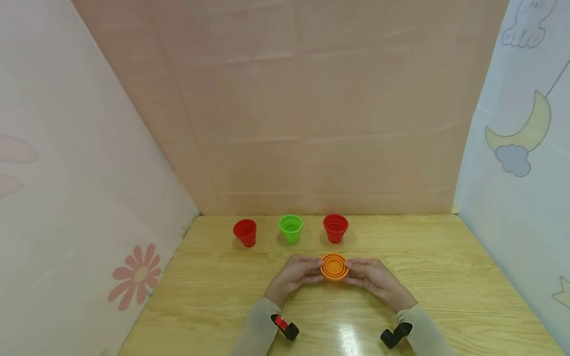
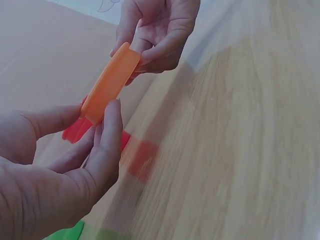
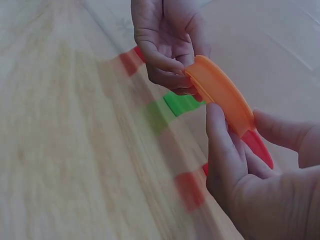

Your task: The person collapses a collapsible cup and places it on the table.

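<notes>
An orange collapsible cup (image 1: 334,267), folded flat into concentric rings, is held between both hands above the wooden table. My left hand (image 1: 296,276) pinches its left edge, thumb on the rim and fingers beneath. On the opposite edge my right hand (image 1: 374,278) pinches it the same way. Both wrist views show the orange cup (image 2: 111,82) edge-on as a thin disc, clear of the table. Beyond the hands stand a red cup (image 1: 245,232) at left, a green cup (image 1: 291,228) in the middle and another red cup (image 1: 336,228) behind the orange one, all expanded.
The wooden table (image 1: 200,296) meets a brown paper backdrop (image 1: 311,123) right behind the row of cups. White printed panels stand on the left (image 1: 89,173) and right (image 1: 512,222). Black straps with small cameras sit on both wrists.
</notes>
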